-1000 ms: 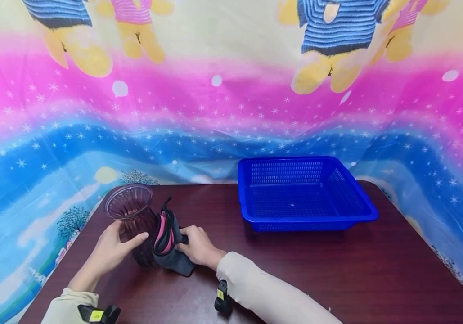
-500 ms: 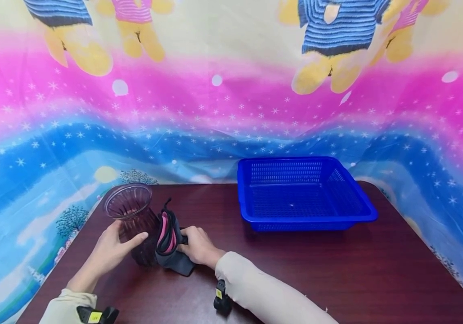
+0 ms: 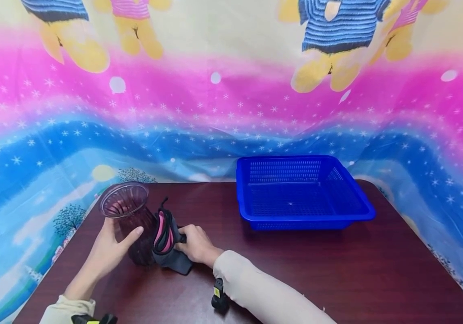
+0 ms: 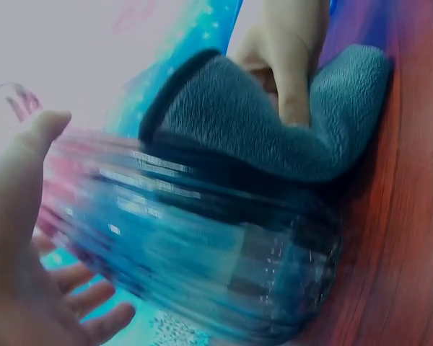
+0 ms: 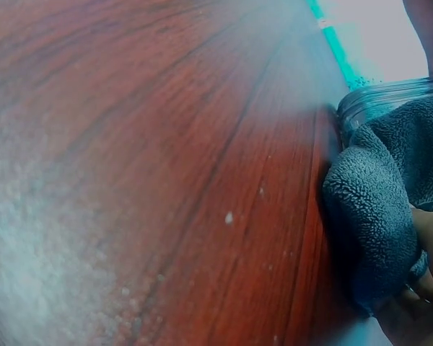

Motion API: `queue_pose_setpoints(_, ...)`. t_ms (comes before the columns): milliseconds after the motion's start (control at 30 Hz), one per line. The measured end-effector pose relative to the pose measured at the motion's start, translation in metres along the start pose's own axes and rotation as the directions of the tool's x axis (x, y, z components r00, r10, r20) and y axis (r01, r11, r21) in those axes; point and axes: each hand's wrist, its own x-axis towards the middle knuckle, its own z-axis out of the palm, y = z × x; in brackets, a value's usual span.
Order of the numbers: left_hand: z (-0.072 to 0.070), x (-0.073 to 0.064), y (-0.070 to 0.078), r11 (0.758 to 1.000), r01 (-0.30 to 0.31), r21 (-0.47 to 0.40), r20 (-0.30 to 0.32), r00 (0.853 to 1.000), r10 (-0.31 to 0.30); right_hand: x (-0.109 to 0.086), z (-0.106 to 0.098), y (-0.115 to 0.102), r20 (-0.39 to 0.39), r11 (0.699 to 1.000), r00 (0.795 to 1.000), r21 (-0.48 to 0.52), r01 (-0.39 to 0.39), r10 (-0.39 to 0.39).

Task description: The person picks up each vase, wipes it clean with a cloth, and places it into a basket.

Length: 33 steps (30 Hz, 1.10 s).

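A clear purple-tinted glass vase (image 3: 140,245) with ribbed sides and a flared rim stands on the left part of the table, leaning slightly left. My left hand (image 3: 103,254) holds it round the neck, thumb on the near side; the fingers (image 4: 90,297) show on the far side in the left wrist view. Against the vase's right side lies a folded grey towel (image 3: 176,262) with black edging and pink inner layers. My right hand (image 3: 198,244) grips this towel, the thumb pressed into a fold. Part of the right fingers is hidden in the cloth.
A blue perforated plastic basket (image 3: 308,219) stands at the back right of the dark red wooden table (image 3: 296,270). Behind the table hangs a printed cloth backdrop (image 3: 223,103). Both wrists carry small black cameras.
The vase and left hand have shifted very slightly left. The towel has moved a little, staying against the vase in my right hand. The whole head view has drifted slightly.
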Motion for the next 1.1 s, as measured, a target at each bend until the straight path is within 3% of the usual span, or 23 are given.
queue_pose_setpoints(100,0.002,-0.003,0.008,0.999,0.021,0.04,-0.087,0.996,-0.017,0.0,-0.001,0.0,-0.003,1.0,1.0,0.003,-0.001,0.001)
queue_pose_setpoints(200,0.006,-0.005,0.015,0.992,0.082,0.095,-0.153,0.986,-0.067,-0.001,-0.002,-0.001,-0.005,1.0,1.0,-0.001,0.005,-0.005)
queue_pose_setpoints(400,0.012,-0.006,0.026,0.959,0.21,0.193,-0.215,0.962,-0.167,-0.001,-0.001,-0.001,0.0,1.0,1.0,-0.004,-0.008,0.008)
queue_pose_setpoints(633,0.015,-0.005,0.026,0.946,0.226,0.232,-0.279,0.947,-0.158,-0.001,-0.001,0.0,0.006,1.0,1.0,-0.004,-0.011,0.011)
queue_pose_setpoints(833,0.014,-0.003,0.028,0.95,0.225,0.215,-0.285,0.945,-0.16,0.0,-0.001,0.002,0.016,0.999,1.0,0.03,-0.009,0.009)
queue_pose_setpoints(1100,0.006,0.003,0.023,0.968,0.171,0.182,-0.21,0.969,-0.131,0.0,-0.002,0.003,0.022,0.999,1.0,0.042,-0.002,0.001)
